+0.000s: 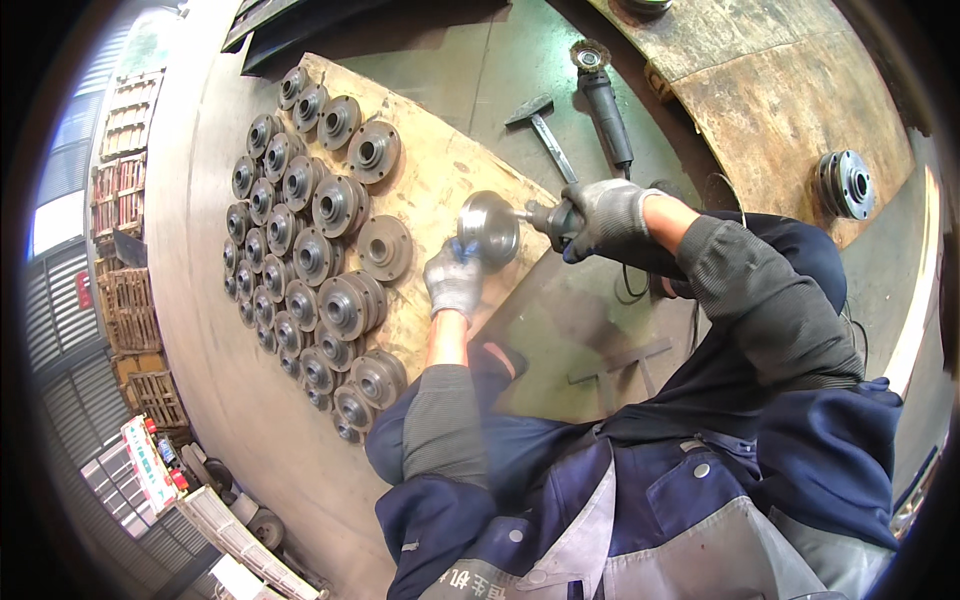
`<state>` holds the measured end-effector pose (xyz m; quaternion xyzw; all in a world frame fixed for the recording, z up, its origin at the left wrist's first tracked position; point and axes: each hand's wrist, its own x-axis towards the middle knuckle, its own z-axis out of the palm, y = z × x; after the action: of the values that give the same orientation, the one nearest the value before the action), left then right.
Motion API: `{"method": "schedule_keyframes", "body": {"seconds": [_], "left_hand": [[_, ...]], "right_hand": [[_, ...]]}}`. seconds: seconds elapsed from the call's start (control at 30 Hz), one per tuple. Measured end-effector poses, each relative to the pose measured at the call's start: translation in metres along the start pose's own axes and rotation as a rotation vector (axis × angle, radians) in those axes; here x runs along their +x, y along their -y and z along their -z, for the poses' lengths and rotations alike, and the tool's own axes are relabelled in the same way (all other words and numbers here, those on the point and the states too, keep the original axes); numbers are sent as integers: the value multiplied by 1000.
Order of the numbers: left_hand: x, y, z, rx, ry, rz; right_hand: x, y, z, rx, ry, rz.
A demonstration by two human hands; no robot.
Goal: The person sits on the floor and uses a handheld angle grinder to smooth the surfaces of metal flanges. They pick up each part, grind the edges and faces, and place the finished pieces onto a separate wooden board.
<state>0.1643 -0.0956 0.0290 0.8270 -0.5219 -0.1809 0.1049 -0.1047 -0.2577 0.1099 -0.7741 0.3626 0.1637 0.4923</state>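
Note:
My left hand (454, 279), in a grey work glove, grips the near left edge of a round metal flange (491, 231) held tilted on its edge over the plywood board (442, 172). In my gloved right hand (604, 217) is a handheld power grinder (555, 221), its narrow tip at the flange's face. Whether the tip touches is hard to tell. Many machined steel flanges (337, 217) with raised hubs stand in rows and stacks on the board's left part. One single flange (385, 248) lies closest to my left hand.
Beyond the board, a hammer (551, 142) and an angle grinder with a wire wheel (604, 105) lie on the floor. Stacked flanges (844, 184) sit on another plywood sheet (787, 105) at right. A metal frame piece (622, 361) and cables lie near my legs. Wooden pallets (129, 311) and a truck (240, 525) stand far left.

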Motion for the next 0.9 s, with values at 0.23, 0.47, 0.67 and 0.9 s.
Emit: {"method": "schedule_keyframes", "body": {"seconds": [0.23,0.47,0.67,0.9], "left_hand": [[-4,-12,0,-55,21,105],[2,-6,-14,-52,-94,25],[13,-6,-23,-441,37,320],[21,-8,-25,-877,90,401]], "right_hand": [[-59,22,60,584,-446,150],[-97,49,80,1175,-519,499],[-80,35,96,959,-651,709],[-78,26,106,866,-734,688]]}}
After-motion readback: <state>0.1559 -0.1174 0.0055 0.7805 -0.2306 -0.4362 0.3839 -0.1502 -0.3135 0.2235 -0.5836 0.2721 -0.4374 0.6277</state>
